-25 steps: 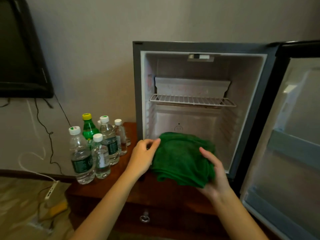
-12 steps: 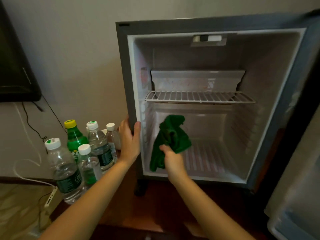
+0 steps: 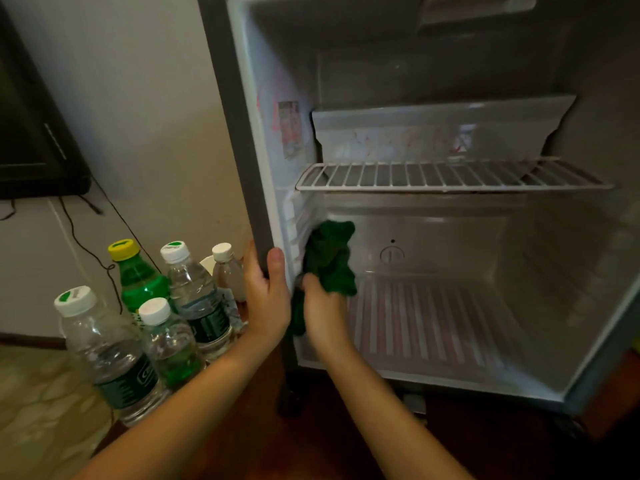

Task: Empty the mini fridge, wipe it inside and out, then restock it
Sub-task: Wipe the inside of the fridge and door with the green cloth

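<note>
The mini fridge [image 3: 235, 140] stands open with nothing inside but a white wire shelf [image 3: 446, 175] halfway up. My left hand [image 3: 266, 299] grips the fridge's left front edge, thumb on the frame. My right hand [image 3: 323, 311] is inside the lower compartment and holds a bunched dark green cloth [image 3: 330, 259] against the left inner wall. Several bottles stand on the wooden cabinet left of the fridge: clear water bottles [image 3: 104, 355] and a green bottle with a yellow cap [image 3: 138, 278].
A dark TV [image 3: 31, 133] hangs on the wall at far left, with cables [image 3: 86, 244] running down behind the bottles. The dark wooden cabinet top [image 3: 311, 441] lies in front of the fridge. The fridge's ribbed floor [image 3: 433, 327] is bare.
The view has closed in on the fridge. My right hand carried the cloth from the middle of the lower compartment to its left wall. My left hand keeps its grip on the frame.
</note>
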Demonstrator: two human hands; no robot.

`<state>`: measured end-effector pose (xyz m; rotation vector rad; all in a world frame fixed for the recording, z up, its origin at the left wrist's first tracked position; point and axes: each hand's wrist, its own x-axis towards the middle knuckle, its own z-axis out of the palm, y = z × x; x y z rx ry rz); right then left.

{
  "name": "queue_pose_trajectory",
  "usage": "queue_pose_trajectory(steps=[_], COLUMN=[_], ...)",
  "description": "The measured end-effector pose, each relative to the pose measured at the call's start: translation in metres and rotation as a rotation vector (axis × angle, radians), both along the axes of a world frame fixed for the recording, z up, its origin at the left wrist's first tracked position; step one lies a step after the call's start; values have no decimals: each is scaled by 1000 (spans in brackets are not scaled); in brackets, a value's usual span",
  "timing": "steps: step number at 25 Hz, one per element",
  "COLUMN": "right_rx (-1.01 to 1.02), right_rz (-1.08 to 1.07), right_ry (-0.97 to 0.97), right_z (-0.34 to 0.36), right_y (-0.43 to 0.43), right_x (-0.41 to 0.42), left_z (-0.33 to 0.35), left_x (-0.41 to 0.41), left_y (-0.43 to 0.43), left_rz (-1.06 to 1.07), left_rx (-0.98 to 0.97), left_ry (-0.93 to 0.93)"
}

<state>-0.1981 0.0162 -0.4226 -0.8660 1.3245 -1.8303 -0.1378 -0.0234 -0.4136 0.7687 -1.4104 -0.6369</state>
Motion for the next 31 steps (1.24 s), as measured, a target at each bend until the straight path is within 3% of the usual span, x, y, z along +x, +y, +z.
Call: queue_pose_trajectory(steps=[4, 6, 9, 11, 13, 15, 18, 20, 24, 26, 28, 31], right_rx=[30, 123, 234, 256, 110, -91, -183, -123, 150, 265, 294, 152], right_rz=[8, 22, 55, 38, -74, -294, -664, -712, -582, -455, -315, -326], right_ry=[71, -6, -198, -456, -752, -838, -562, -390, -248, -21, 105, 196], right_z=[4, 7, -13, -24, -19, -7, 6, 9, 3, 0, -3, -24], right_y=[-29, -48, -22, 9, 32, 43, 36, 2, -79, -93, -98, -108], right_x=[-28, -43, -39, -44, -61, -81, -118, -142, -161, -138, -97, -61], left_z=[-2, -5, -6, -7, -9, -10, -12, -12, -15, -17, -18, -17], left_x=[-1, -1, -1, 1, 2, 3, 2, 2, 1, 2, 2, 1], left_y=[-4, -7, -8, -9, -11, -12, -14, -15, -15, -16, -17, -17], left_rz=[-62, -52, -61, -79, -106, -129, -97, -95, -120, -95, -87, -72], left_rx=[33, 21, 25, 29, 22, 18, 9, 0, 28, 17, 8, -6], left_ry=[55, 62, 65, 63, 57, 66, 55, 53, 75, 61, 57, 52])
